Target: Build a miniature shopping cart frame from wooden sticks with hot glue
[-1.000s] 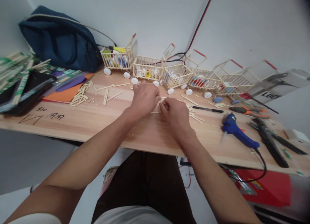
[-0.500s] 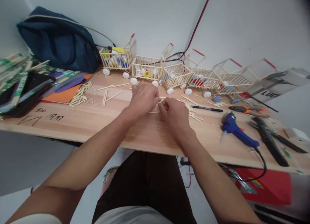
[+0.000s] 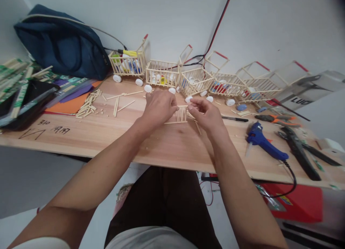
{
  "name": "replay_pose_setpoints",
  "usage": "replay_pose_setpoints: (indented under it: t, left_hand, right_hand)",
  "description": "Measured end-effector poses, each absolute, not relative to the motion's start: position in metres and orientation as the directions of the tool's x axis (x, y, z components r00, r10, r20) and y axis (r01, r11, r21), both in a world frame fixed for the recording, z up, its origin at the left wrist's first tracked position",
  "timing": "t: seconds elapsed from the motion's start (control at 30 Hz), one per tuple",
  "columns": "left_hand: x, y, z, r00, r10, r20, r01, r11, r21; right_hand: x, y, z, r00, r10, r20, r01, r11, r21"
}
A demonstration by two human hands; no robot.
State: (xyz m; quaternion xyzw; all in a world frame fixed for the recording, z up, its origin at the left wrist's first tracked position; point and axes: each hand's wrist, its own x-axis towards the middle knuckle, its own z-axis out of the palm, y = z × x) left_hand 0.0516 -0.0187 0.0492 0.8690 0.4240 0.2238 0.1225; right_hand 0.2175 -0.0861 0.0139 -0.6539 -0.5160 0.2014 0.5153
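Left hand [image 3: 159, 106] over pale ladder-shaped wooden frame [image 3: 181, 115], right hand [image 3: 207, 114] at end; fingers' grip unclear; bump could skew rungs [image 3: 185, 115]

Cream frame [image 3: 181, 115] (navy bag [image 3: 66, 49])

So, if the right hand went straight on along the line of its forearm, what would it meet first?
Probably a white wheel under the middle stick cart, just beyond the right hand in the picture; depth and height are unclear, so it might pass above.
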Motion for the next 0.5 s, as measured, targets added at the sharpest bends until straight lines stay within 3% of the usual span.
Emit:
replay_pose_setpoints:
  t: [0.17, 0.33, 0.5]
  left_hand:
    - [0.0508, -0.0167, 0.0534, 0.559, 0.781, 0.277, 0.610, -0.614, 0.500]
    - [0.0496, -0.0169, 0.0559, 0.563, 0.775, 0.287, 0.569, -0.615, 0.546]
    - [0.0501, -0.0172, 0.0555, 0.566, 0.766, 0.304, 0.550, -0.626, 0.553]
  right_hand:
    - [0.2202, -0.0872, 0.0121, 0.225, 0.971, 0.086, 0.206, 0.039, -0.978]
    - [0.2195, -0.0905, 0.0132, 0.127, 0.991, 0.028, 0.190, 0.004, -0.982]
    - [0.2192, -0.0872, 0.0086, 0.161, 0.986, 0.050, 0.218, 0.014, -0.976]
